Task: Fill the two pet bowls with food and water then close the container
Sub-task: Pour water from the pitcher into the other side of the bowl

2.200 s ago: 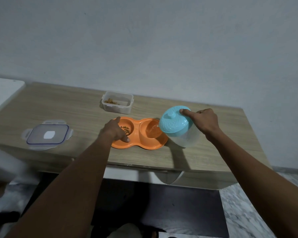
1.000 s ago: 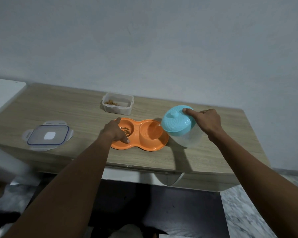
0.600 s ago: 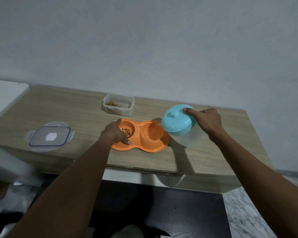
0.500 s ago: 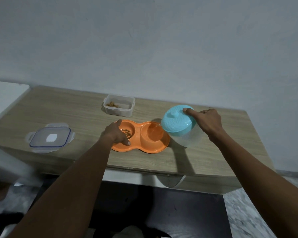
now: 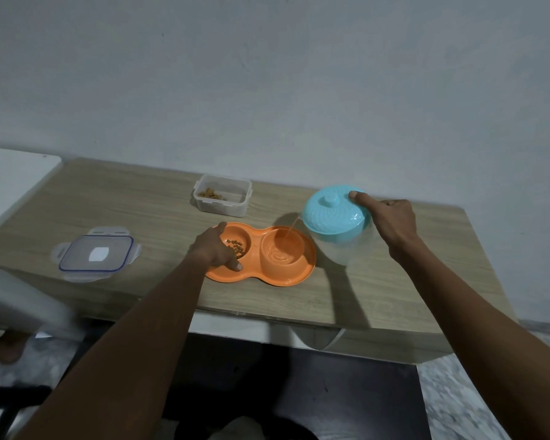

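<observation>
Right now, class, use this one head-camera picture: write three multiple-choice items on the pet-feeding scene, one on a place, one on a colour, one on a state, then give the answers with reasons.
1. Where does the container lid lie?
A. On the table, at the left, apart from the food container
B. Snapped onto the food container
C. Inside the orange bowl

2. What colour is the lid of the water jug?
A. Orange
B. Light blue
C. Black

3. What is in the right-hand compartment of the orange double bowl?
A. Kibble
B. Nothing
C. Water, with a thin stream falling in

Answers:
1 A, the lid rests flat on the wooden table, far from the open food container.
2 B, the jug top under the right hand is light blue.
3 C, the tilted jug pours into it; kibble sits in the left compartment by the left hand.
</observation>
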Demonstrator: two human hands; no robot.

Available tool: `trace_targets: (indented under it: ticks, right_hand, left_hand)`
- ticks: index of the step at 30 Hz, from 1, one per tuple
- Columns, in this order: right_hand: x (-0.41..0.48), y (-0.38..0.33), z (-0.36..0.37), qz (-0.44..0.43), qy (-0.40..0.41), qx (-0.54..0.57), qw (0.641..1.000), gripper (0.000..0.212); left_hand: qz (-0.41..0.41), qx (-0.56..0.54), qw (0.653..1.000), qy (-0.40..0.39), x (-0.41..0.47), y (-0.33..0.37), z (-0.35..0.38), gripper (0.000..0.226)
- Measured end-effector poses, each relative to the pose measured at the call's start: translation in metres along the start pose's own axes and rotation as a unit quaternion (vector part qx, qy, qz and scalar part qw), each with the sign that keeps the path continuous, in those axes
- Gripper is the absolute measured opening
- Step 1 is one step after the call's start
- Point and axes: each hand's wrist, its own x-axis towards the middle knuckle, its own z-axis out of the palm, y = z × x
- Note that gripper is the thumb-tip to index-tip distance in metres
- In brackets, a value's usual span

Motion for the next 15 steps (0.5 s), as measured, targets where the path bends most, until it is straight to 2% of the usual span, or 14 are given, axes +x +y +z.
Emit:
trace_targets:
  ticks: [8, 12, 15]
  right_hand:
    - [0.026, -0.001, 0.027, 0.041, 0.021, 0.133, 0.990, 0.055]
    - [0.044, 0.001, 0.054, 0.063, 0.023, 0.155, 0.986, 0.050]
    - [0.056, 0.001, 0.073, 0.082, 0.030, 0.171, 0.981, 0.056]
  left_hand:
    - [0.006, -0.016, 1.000, -0.007, -0.001, 0.000, -0.001, 0.131]
    - [0.004, -0.028, 1.000, -0.006, 0.001, -0.001, 0.000, 0.126]
    - [0.012, 0.003, 1.000, -0.012, 0.001, 0.001, 0.001, 0.123]
